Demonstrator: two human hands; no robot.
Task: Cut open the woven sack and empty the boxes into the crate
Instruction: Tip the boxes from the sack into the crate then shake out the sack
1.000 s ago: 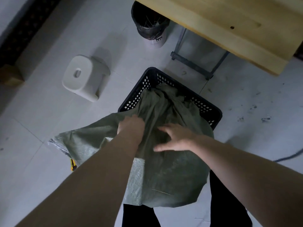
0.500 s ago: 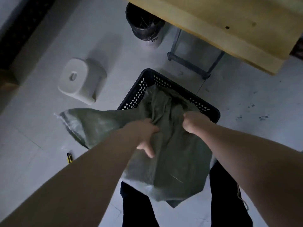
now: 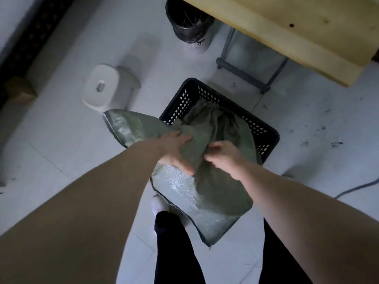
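At the left, the free corner of the sack (image 3: 215, 197) now hangs in the air just beside the stool (image 3: 104, 89); one second ago it was lying low, close to the floor. The left hand (image 3: 174, 150) holds a fold of the cloth between fingers and thumb, as it did half a second ago. The right hand (image 3: 225, 158) has moved: it was gripping the cloth near the right rim of the crate (image 3: 268, 132), and now it is close beside the left hand. Its fingers are curled against the cloth, but the blur does not allow to tell if they already hold it.

The far end of the sack goes down inside the crate and the near end hangs in front of the person's legs. No boxes can be seen. The sack looks flat and limp, so it is probably already empty or almost empty. The hands seem to be gathering it, in order to lift it out of the crate.
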